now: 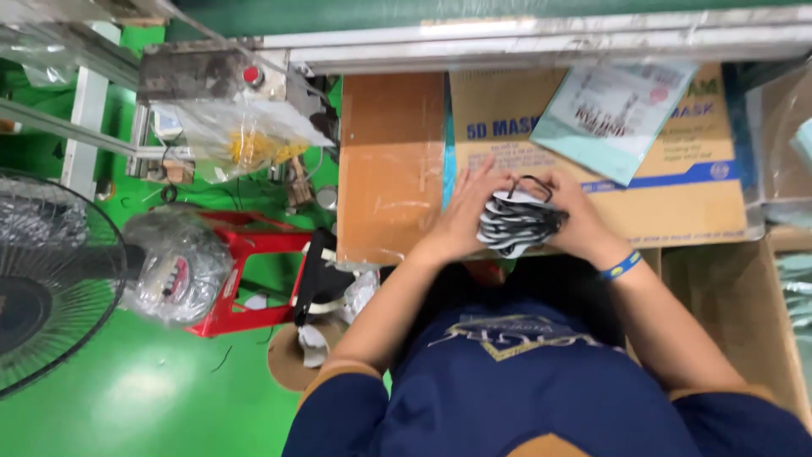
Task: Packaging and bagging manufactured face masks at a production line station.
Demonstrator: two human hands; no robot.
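Both my hands clasp a stack of face masks (518,222), white with black ear loops, at the near edge of the work table. My left hand (467,210) presses the stack's left side with fingers spread. My right hand (577,216) cups its right side; a blue and yellow wristband (621,266) circles that wrist. The stack rests over a flattened cardboard box (677,182) with blue print. A pale teal printed pouch (613,114) lies tilted on the box, beyond my hands.
A brown taped table surface (391,161) lies left of the box. Left on the green floor stand a red plastic stool (249,275), a wrapped fan (51,279) and a metal frame with plastic bags (245,127). An open carton (736,313) sits at right.
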